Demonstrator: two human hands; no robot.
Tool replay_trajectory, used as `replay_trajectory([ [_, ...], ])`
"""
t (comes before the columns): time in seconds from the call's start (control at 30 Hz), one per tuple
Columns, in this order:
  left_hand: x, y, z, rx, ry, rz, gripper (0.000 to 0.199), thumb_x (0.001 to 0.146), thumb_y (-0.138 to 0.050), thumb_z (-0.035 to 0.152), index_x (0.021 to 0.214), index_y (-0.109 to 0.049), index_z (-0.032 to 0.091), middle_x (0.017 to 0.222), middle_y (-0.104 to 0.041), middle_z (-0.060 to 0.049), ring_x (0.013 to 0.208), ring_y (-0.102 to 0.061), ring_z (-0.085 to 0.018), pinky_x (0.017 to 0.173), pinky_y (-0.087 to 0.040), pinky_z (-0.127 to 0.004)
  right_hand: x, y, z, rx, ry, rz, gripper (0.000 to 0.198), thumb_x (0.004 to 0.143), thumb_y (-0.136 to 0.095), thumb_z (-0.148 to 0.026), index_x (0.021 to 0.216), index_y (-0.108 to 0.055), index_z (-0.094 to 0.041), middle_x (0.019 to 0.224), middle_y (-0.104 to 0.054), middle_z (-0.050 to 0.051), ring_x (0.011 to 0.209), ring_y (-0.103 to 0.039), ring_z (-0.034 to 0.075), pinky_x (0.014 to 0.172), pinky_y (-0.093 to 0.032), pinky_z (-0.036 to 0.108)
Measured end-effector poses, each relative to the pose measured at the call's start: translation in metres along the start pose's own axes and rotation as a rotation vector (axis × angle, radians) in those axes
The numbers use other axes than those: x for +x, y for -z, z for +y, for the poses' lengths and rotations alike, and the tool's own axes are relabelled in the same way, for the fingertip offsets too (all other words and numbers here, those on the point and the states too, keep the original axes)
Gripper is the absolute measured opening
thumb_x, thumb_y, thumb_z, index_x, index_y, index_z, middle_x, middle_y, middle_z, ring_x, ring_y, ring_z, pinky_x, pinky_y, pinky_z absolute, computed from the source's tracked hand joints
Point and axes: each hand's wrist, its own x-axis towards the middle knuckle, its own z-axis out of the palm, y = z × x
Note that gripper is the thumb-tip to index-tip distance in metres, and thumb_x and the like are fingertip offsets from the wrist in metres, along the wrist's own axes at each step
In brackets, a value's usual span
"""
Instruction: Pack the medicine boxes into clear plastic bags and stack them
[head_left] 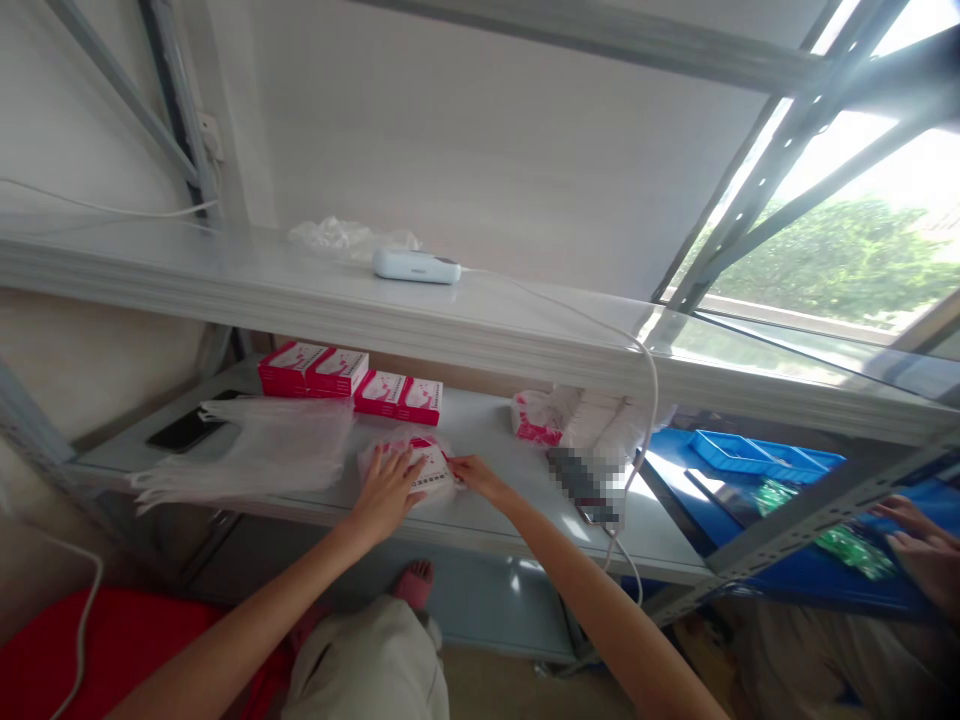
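A pink-and-white box lies on the lower shelf inside a clear plastic bag. My left hand rests on top of it with the fingers spread. At the box's right side, my right hand has its fingers pinched together at the bag's edge; the fingertips are partly hidden. Behind the hands stand small stacks of similar boxes, with lower stacks beside them. To the left lies a pile of flat clear bags.
A black phone lies left of the bags. Bagged boxes sit at the right. A white device with a cable lies on the upper shelf. Another person's hands are near a blue tray.
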Motion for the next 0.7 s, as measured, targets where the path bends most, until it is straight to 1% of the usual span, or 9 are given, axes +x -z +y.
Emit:
replay_trajectory([
  [0.1, 0.002, -0.003, 0.006, -0.027, 0.063, -0.046, 0.049, 0.092, -0.05, 0.032, 0.139, -0.044, 0.019, 0.143, -0.044, -0.016, 0.129, -0.042, -0.032, 0.109, -0.027, -0.054, -0.001, -0.004, 0.002, 0.073, -0.009, -0.037, 0.043, 0.093, -0.041, -0.042, 0.095, -0.069, -0.01, 0.07, -0.062, 0.005, 0.061, -0.052, 0.015, 0.061, -0.045, 0.028],
  [0.17, 0.004, -0.004, 0.008, -0.031, 0.096, -0.079, 0.05, 0.092, -0.05, 0.029, 0.14, -0.042, 0.018, 0.144, -0.042, -0.017, 0.131, -0.041, -0.032, 0.108, -0.029, -0.054, -0.005, -0.005, 0.001, 0.032, -0.005, -0.036, 0.046, 0.095, -0.036, -0.043, 0.098, -0.069, -0.011, 0.075, -0.065, 0.006, 0.064, -0.054, 0.016, 0.063, -0.046, 0.029],
  [0.23, 0.005, -0.003, 0.008, -0.035, 0.095, -0.107, 0.051, 0.092, -0.051, 0.029, 0.141, -0.04, 0.017, 0.145, -0.041, -0.018, 0.132, -0.039, -0.032, 0.109, -0.028, -0.053, -0.013, -0.004, 0.0, -0.05, 0.01, -0.055, 0.049, 0.097, -0.031, -0.044, 0.11, -0.067, -0.014, 0.088, -0.068, 0.008, 0.072, -0.059, 0.018, 0.068, -0.048, 0.03],
  [0.33, 0.002, 0.005, -0.001, -0.045, 0.012, -0.133, 0.055, 0.09, -0.055, 0.033, 0.14, -0.042, 0.017, 0.145, -0.041, -0.017, 0.132, -0.039, -0.032, 0.108, -0.031, -0.051, -0.03, 0.006, -0.006, -0.229, 0.033, -0.132, 0.052, 0.097, -0.03, -0.05, 0.139, -0.045, -0.025, 0.103, -0.069, 0.007, 0.085, -0.063, 0.021, 0.078, -0.048, 0.034],
  [0.4, -0.005, 0.015, -0.012, -0.022, -0.057, -0.119, 0.055, 0.087, -0.06, 0.037, 0.136, -0.046, 0.017, 0.142, -0.046, -0.017, 0.13, -0.042, -0.033, 0.108, -0.031, -0.051, -0.042, 0.012, -0.012, -0.388, 0.035, -0.138, 0.057, 0.095, -0.034, -0.055, 0.145, -0.035, -0.029, 0.103, -0.069, 0.007, 0.089, -0.065, 0.024, 0.081, -0.048, 0.036],
  [0.47, -0.015, 0.028, -0.024, 0.057, -0.115, -0.085, 0.049, 0.085, -0.063, 0.036, 0.129, -0.054, 0.016, 0.131, -0.055, -0.017, 0.125, -0.047, -0.032, 0.109, -0.028, -0.054, -0.052, 0.015, -0.022, -0.584, 0.056, -0.057, 0.057, 0.093, -0.041, -0.054, 0.144, -0.037, -0.029, 0.108, -0.068, 0.008, 0.092, -0.065, 0.026, 0.083, -0.047, 0.037],
  [0.57, -0.032, 0.045, -0.042, 0.215, -0.181, -0.034, 0.023, 0.086, -0.058, 0.019, 0.107, -0.066, 0.014, 0.111, -0.066, -0.013, 0.118, -0.053, -0.028, 0.114, -0.02, -0.055, -0.059, 0.007, -0.041, -0.853, 0.127, 0.05, 0.046, 0.096, -0.043, -0.042, 0.14, -0.042, -0.029, 0.117, -0.063, 0.011, 0.093, -0.064, 0.026, 0.082, -0.047, 0.038],
  [0.63, -0.042, 0.051, -0.051, 0.249, -0.231, -0.019, 0.016, 0.086, -0.055, 0.013, 0.087, -0.07, 0.016, 0.102, -0.068, -0.009, 0.119, -0.052, -0.027, 0.116, -0.013, -0.058, -0.059, -0.003, -0.056, -0.936, 0.186, 0.024, 0.038, 0.098, -0.037, -0.035, 0.134, -0.049, -0.029, 0.114, -0.063, 0.011, 0.09, -0.065, 0.024, 0.077, -0.048, 0.035],
  [0.7, -0.051, 0.052, -0.057, 0.216, -0.297, -0.038, 0.016, 0.084, -0.059, 0.016, 0.073, -0.069, 0.018, 0.096, -0.069, -0.007, 0.119, -0.051, -0.027, 0.116, -0.006, -0.06, -0.056, -0.012, -0.07, -0.969, 0.252, -0.026, 0.034, 0.099, -0.035, -0.027, 0.126, -0.055, -0.026, 0.109, -0.065, 0.011, 0.087, -0.066, 0.022, 0.073, -0.048, 0.032],
])
